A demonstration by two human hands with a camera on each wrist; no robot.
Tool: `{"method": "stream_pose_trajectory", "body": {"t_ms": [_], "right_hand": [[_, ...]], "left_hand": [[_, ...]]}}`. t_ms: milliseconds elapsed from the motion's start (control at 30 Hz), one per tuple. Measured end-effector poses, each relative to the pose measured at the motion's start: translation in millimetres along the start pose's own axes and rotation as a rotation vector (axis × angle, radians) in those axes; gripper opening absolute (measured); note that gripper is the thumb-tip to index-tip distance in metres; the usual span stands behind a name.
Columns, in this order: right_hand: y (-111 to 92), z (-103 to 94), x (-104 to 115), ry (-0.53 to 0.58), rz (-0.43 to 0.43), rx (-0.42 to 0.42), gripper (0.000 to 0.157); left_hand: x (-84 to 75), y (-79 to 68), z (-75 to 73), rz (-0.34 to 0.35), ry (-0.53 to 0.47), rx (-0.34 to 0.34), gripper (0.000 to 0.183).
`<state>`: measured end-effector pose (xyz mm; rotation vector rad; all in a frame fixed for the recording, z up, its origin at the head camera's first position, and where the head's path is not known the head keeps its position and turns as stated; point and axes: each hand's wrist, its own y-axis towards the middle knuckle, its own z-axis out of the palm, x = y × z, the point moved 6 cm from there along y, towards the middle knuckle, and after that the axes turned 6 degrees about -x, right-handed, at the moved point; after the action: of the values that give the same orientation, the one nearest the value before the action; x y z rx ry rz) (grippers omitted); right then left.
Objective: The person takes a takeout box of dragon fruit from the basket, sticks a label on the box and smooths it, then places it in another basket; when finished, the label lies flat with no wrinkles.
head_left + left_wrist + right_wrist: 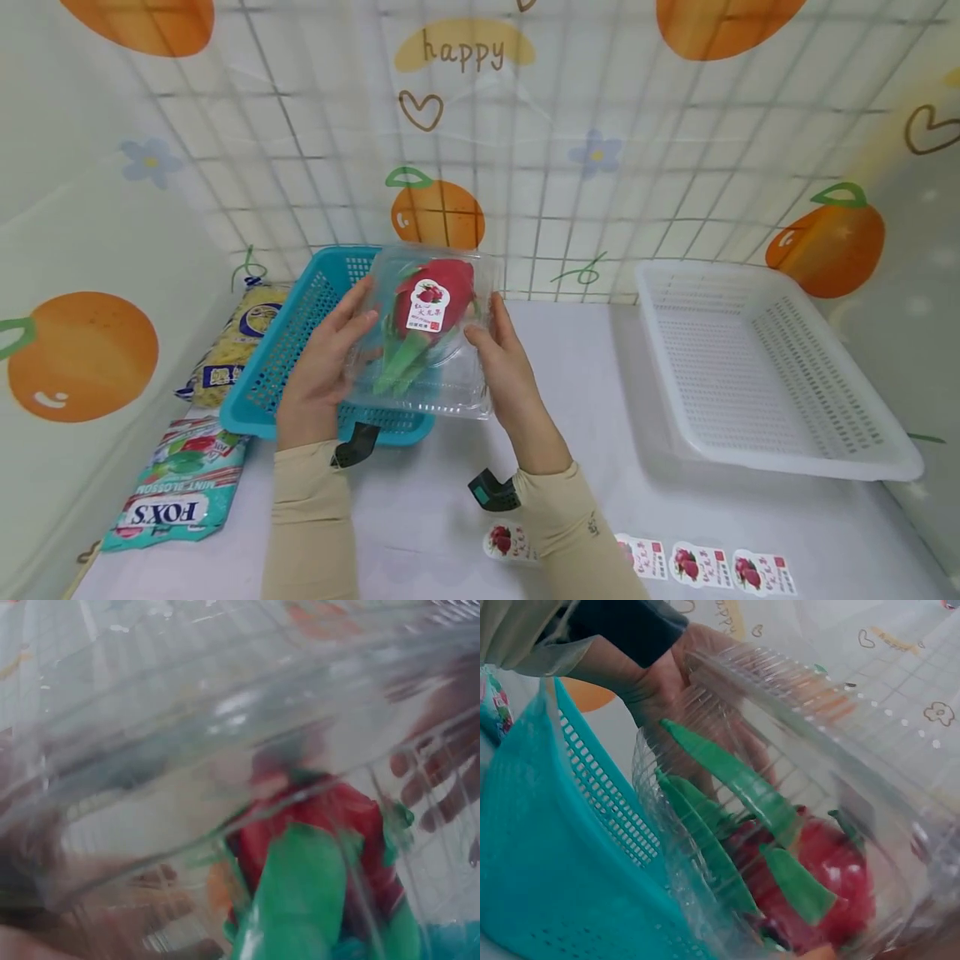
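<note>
A clear plastic clamshell box (461, 398) is held up in front of me, between both hands and over the teal basket. Inside lies a red dragon fruit (456, 279) with long green leaves (731, 776). A white dragon fruit label (427, 307) sits on the lid. My left hand (318, 367) grips the box's left side, its thumb on top. On the opposite side, my right hand (517, 387) holds the edge with the thumb over the lid. The left wrist view is filled by the blurred plastic wall with the fruit (300, 877) behind it.
The teal basket (258, 375) stands below the box. To its left lie a yellow pasta bag (232, 346) and a FOX'S candy bag (180, 483). A white basket (671, 408) stands at the right. Several labels, including one sticker (699, 567), lie along the front.
</note>
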<state>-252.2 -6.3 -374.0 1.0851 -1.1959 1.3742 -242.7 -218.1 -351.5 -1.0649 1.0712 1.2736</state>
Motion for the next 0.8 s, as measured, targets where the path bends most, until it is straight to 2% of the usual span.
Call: {"method": "stream_pose_trajectory", "body": {"t_ms": [400,467,567,800], "right_hand": [[-12.0,28.2,-0.3,-0.077,-0.049,0.102,0.081],[-14.8,33.2,-0.2,-0.096,-0.048,0.125,0.081],[-18.5,40.9,-0.3,-0.116,-0.061,0.172,0.081],[-24.5,50.8,-4.7,-0.162,-0.055,0.218,0.082]], "left_hand": [[-6.4,-4.2,-34.9,0.032,0.003,-0.028,0.060],[-8.3,-5.8,-40.9,0.040,0.029,-0.038,0.059],[-10.7,-8.6,-49.4,0.059,0.037,-0.026,0.057],[-12.2,-10.6,-62.8,0.083,-0.081,0.006,0.055]]}}
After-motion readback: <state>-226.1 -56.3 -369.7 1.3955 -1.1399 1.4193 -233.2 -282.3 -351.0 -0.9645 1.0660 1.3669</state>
